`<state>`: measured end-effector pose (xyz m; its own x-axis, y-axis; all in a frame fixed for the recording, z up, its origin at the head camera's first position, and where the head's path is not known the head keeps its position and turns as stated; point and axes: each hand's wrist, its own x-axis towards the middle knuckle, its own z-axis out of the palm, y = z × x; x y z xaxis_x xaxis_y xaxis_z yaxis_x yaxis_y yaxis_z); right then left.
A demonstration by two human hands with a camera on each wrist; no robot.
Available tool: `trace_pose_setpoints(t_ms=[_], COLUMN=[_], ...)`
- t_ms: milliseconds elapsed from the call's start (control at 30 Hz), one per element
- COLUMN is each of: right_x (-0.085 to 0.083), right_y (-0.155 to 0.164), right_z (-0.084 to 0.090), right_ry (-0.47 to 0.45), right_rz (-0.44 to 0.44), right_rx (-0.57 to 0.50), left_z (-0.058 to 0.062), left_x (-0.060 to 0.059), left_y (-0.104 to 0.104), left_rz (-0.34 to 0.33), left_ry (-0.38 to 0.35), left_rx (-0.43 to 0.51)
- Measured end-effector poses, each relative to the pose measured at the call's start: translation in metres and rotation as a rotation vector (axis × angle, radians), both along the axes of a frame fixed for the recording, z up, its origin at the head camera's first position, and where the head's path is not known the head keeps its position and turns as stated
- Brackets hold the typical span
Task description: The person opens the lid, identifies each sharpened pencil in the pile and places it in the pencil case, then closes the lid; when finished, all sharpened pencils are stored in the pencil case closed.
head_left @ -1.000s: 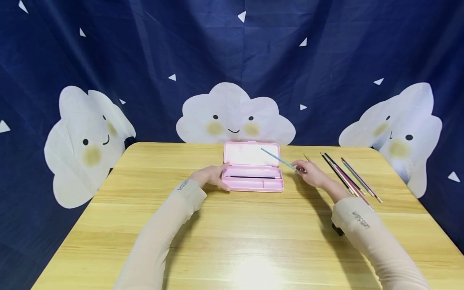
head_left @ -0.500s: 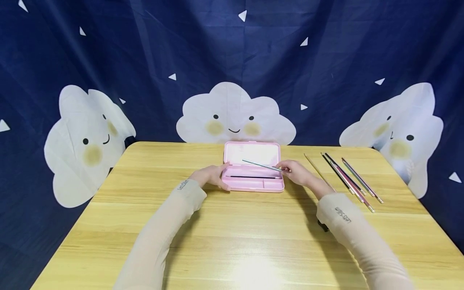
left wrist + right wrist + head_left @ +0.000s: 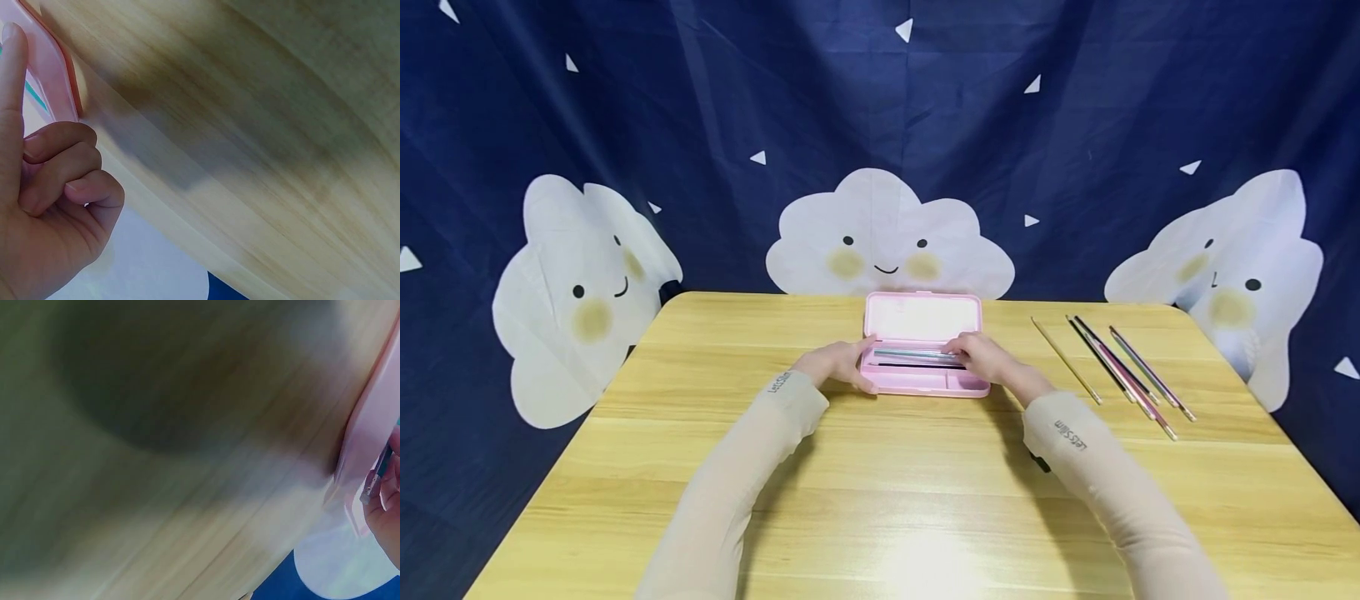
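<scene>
A pink pencil case (image 3: 898,383) stands open near the table's back edge, lid raised toward the curtain. My left hand (image 3: 842,364) grips its left end, thumb and a finger spread along the side; the left wrist view shows the other fingers of that hand (image 3: 62,187) curled beside the case wall (image 3: 59,81). Over the case's right end, my right hand (image 3: 987,357) pinches a teal pencil (image 3: 910,353), which lies level within the back compartment. A dark pencil (image 3: 913,366) lies in front of it, parallel. In the right wrist view the pencil's end (image 3: 373,481) shows at my fingertips.
On the right of the wooden table (image 3: 880,483), a tan pencil (image 3: 1066,361) lies apart from a loose group of several pencils (image 3: 1118,364). A blue curtain (image 3: 715,100) with clouds hangs behind the table.
My right hand has moved left with the teal pencil, from beside the case to over its right end. The pencil has gone from slanted above the case to level inside it. My left hand stays.
</scene>
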<state>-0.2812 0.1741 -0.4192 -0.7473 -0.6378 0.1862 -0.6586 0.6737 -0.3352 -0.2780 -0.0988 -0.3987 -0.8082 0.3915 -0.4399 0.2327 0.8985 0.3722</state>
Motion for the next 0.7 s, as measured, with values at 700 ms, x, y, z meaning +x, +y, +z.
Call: trace_pose_setpoints(t_ms=[700], right_x=[0.001], right_y=[-0.011], right_z=[-0.002], right_ry=[-0.043], right_rz=[-0.040], right_rx=[0.059], left_z=[-0.002], left_x=[0.000], left_y=[0.001], left_rz=[-0.004], left_ry=[0.008], left_rx=[-0.009])
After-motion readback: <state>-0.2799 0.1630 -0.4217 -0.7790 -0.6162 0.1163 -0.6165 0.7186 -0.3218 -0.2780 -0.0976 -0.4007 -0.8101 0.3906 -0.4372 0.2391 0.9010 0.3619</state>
